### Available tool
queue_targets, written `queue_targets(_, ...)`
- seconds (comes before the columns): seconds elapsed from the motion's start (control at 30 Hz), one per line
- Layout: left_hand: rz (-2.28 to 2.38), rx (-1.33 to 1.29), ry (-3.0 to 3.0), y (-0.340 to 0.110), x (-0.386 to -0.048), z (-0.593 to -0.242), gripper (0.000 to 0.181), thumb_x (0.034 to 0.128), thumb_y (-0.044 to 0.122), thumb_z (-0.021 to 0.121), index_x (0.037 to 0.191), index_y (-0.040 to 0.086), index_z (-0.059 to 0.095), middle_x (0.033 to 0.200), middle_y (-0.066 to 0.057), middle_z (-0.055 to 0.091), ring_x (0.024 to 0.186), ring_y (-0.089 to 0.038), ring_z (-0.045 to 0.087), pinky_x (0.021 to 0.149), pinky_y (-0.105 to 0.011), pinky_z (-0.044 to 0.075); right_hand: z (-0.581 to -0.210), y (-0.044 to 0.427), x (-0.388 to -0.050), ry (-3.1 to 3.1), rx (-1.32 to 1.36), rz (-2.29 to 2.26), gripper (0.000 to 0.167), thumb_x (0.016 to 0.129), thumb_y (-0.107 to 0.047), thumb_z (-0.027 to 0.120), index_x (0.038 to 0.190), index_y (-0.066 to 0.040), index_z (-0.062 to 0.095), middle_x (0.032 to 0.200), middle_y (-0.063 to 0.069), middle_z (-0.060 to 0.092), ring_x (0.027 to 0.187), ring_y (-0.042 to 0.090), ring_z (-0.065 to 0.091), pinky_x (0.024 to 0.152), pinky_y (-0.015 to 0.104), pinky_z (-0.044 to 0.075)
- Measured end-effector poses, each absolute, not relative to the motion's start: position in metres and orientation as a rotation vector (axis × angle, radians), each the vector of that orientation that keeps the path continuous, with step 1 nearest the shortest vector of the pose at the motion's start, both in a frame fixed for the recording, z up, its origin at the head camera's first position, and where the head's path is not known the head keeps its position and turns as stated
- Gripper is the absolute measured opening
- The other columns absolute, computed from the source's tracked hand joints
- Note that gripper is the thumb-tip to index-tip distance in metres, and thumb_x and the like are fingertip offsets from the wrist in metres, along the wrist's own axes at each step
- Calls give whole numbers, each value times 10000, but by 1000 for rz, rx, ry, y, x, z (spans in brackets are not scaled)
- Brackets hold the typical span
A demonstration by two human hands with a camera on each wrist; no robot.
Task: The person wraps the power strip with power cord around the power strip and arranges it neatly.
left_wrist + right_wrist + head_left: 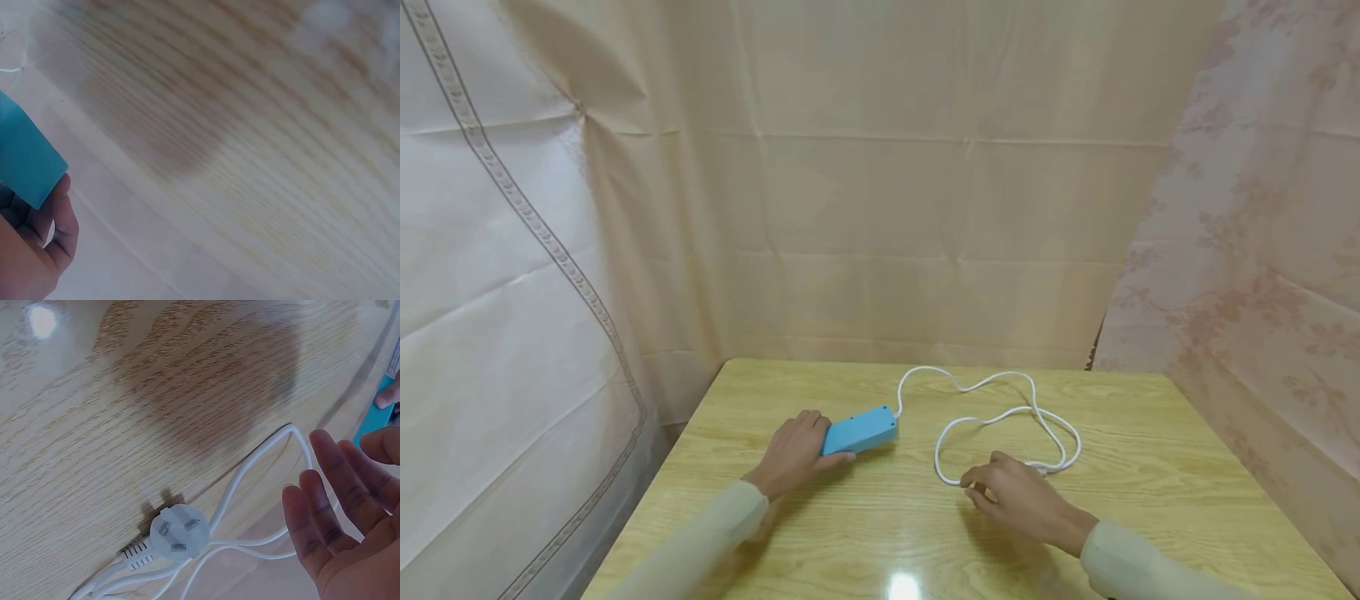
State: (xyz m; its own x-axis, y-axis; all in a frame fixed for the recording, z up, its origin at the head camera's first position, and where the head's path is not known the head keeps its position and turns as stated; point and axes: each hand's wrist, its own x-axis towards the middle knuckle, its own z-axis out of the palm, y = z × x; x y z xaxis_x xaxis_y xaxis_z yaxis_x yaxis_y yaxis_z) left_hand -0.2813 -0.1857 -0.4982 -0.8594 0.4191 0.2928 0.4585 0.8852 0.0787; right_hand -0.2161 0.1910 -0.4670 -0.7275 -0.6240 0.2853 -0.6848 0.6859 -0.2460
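A blue power strip (859,430) is held at its near end by my left hand (801,454), the thumb along its front side. In the left wrist view that hand (47,244) grips the end of the blue casing (28,153). From the strip's far end a white cable (1033,400) runs out and loops across the table. My right hand (1015,496) hovers by the near part of the loop, fingers loosely bent and holding nothing. In the right wrist view a white three-pin plug (180,531) lies pins up, apart from the relaxed fingers (340,478).
Everything lies on a wooden table (865,533) with light grain. A beige cloth (925,208) hangs behind its far edge, a pale cloth (490,333) on the left, and a flowered cloth (1247,275) on the right.
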Motion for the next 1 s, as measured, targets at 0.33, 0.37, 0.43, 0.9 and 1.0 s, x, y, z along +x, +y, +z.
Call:
queue_targets(0.33, -286, -637, -2785, -181, -267, -492, 676, 892, 657, 689, 1119, 20, 675, 987, -40, 633, 854, -146, 541, 734, -324, 505, -466, 191, -216, -2734, 1053, 504, 98, 951, -145, 728, 1024, -132, 791, 848, -114, 724, 764, 44, 524, 589, 219, 446)
queue_targets(0.37, -289, -642, -2781, -181, -266, -492, 672, 893, 655, 690, 1119, 23, 675, 984, -36, 631, 851, -141, 538, 732, -319, 503, -466, 191, -216, -2735, 1051, 508, 98, 952, -143, 726, 1024, -130, 791, 850, -110, 726, 763, 45, 524, 589, 220, 446)
queue_targets(0.43, -303, -649, -2766, -180, -264, -492, 663, 893, 653, 691, 1115, 29, 675, 974, -26, 628, 842, -130, 531, 725, -312, 500, -466, 190, -216, -2740, 1041, 510, 101, 955, -144, 720, 1023, -126, 792, 854, -104, 732, 763, 43, 522, 590, 217, 446)
queue_targets(0.9, -433, -663, -2729, -176, -238, -484, 632, 878, 600, 744, 1142, 30, 682, 994, -17, 615, 851, -113, 531, 736, -325, 522, -464, 185, -217, -2623, 1034, 525, 91, 934, -133, 738, 1013, -139, 784, 818, -125, 669, 741, 18, 541, 576, 208, 450)
queue_targets(1.0, -456, -700, -2697, -174, -233, -483, 608, 879, 592, 747, 1130, 42, 682, 996, -9, 612, 842, -102, 535, 728, -315, 529, -463, 183, -217, -2583, 1010, 552, 85, 945, -140, 736, 1015, -154, 781, 833, -126, 654, 745, 25, 573, 586, 211, 464)
